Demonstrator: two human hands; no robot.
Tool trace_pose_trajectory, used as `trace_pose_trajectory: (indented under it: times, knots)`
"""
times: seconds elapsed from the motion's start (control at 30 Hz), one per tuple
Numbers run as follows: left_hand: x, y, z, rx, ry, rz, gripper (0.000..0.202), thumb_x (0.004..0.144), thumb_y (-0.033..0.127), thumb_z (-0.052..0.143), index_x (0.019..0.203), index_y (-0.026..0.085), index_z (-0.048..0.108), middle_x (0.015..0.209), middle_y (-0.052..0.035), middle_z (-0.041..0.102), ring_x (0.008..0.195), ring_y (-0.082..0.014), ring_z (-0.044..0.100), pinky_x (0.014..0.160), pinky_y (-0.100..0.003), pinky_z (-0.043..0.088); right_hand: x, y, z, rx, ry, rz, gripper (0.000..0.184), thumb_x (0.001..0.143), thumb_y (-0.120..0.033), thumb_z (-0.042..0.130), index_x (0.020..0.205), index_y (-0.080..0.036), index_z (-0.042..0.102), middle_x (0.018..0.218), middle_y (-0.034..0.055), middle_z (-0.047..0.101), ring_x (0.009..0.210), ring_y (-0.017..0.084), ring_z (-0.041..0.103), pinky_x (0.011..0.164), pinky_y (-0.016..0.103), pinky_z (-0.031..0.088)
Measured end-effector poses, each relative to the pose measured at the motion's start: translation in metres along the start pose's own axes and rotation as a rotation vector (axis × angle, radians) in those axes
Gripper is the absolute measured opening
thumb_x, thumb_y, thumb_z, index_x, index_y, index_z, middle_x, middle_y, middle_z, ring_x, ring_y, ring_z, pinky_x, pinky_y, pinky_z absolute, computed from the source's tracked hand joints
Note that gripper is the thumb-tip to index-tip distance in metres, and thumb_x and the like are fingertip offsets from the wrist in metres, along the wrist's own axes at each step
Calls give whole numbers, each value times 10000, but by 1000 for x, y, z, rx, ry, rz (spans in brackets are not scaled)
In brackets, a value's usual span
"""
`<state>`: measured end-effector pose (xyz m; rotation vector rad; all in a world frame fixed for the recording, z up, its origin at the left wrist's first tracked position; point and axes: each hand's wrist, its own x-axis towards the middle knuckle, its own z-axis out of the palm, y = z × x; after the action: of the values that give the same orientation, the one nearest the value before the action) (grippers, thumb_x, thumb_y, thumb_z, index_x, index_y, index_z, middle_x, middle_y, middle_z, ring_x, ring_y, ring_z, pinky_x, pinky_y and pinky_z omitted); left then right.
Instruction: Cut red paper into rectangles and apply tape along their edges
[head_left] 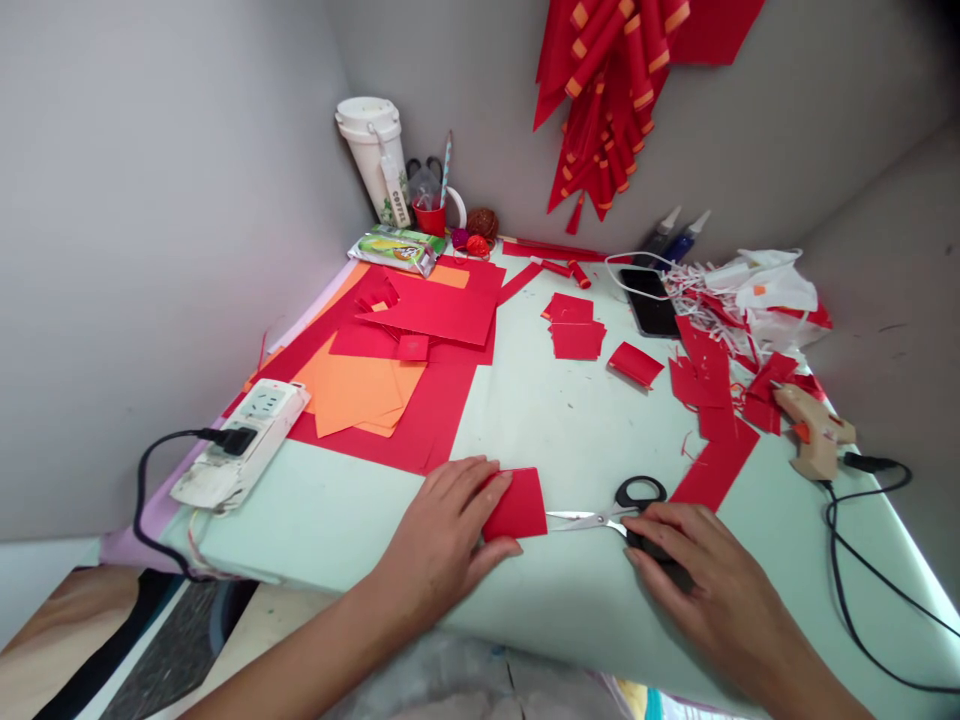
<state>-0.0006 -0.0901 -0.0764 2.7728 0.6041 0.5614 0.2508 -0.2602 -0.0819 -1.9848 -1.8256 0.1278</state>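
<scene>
Near edge of the table (570, 420), centre: both hands are down on the pale green top.

- Left hand (442, 520): flat and open. The fingers are spread over the left part of a small red paper square (521, 505) and the thumb runs along its near edge. It pins the piece rather than pinches it, likely so it lies flat and doesn't slide.
- Right hand (697, 570): lies over the near handle of the scissors (592, 518). The far black loop is still visible. Can't tell if any fingers are through a loop or just resting on top.
- The scissors lie flat with the blades together. The tips point left and touch the square's right edge.

Around them:
- Left: a white power strip (240, 440) with a black plug in it, on the table edge.
- Further in on the left: stacked orange paper (356, 395) on big red sheets (439, 310). This looks like stock kept off the working patch.
- Mid-table: a small stack of cut red pieces (576, 335).
- Just beside the right hand: a long red strip (716, 465).
- Right: a glue gun (814, 430) lying on its side with its cord trailing off the near side.
- Far right: a dark phone (651, 300), then a heap of white and red scraps (750, 290).
- Far corner: a white tumbler (375, 150) and a red cup (431, 215).
- Far wall: a bunch of red paper rolls (607, 90) with orange bands hangs there.
</scene>
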Motion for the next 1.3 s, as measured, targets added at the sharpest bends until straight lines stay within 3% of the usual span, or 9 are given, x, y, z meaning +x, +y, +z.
trace_pose_trajectory:
  times: [0.47, 0.77, 0.87, 1.0, 1.3]
  knots:
    - [0, 0, -1, -20, 14, 31, 527, 884, 411, 613, 1298, 105, 503, 1264, -175, 604, 1171, -292, 548, 981, -458, 465, 8, -7, 0, 90, -61, -7, 186, 918, -240, 544, 1080, -215, 632, 1036, 87, 595, 932, 225, 572, 768, 377, 509]
    - [-1, -1, 1, 15, -15, -2, 476, 878, 439, 612, 1223, 111, 598, 1345, -198, 554, 1257, -349, 497, 982, -515, 468, 9, -11, 2, 84, -88, -59, 207, 918, -215, 536, 1087, -204, 656, 1016, 91, 614, 917, 221, 576, 766, 375, 507]
    - [0, -2, 2, -9, -38, 55, 408, 910, 397, 583, 1236, 154, 602, 1379, -132, 551, 1330, -305, 440, 1040, -481, 438, 10, -14, 4, 83, -106, -72, 224, 922, -212, 529, 1102, -205, 662, 1013, 89, 617, 915, 221, 576, 763, 375, 500]
    - [1, -3, 2, -59, -79, 135, 324, 956, 345, 522, 1220, 183, 618, 1278, -56, 646, 1254, -214, 540, 1061, -400, 440, 11, -15, 3, 69, -132, -85, 250, 934, -213, 515, 1141, -230, 654, 1027, 83, 610, 921, 219, 570, 767, 376, 491]
    - [3, 0, -6, -21, -238, 149, 632, 915, 571, 470, 1382, 146, 480, 1417, -113, 508, 1329, -269, 458, 1126, -456, 340, 3, -6, 3, -59, -168, -86, 324, 937, -354, 536, 1216, -206, 609, 1032, 115, 591, 891, 247, 559, 760, 420, 488]
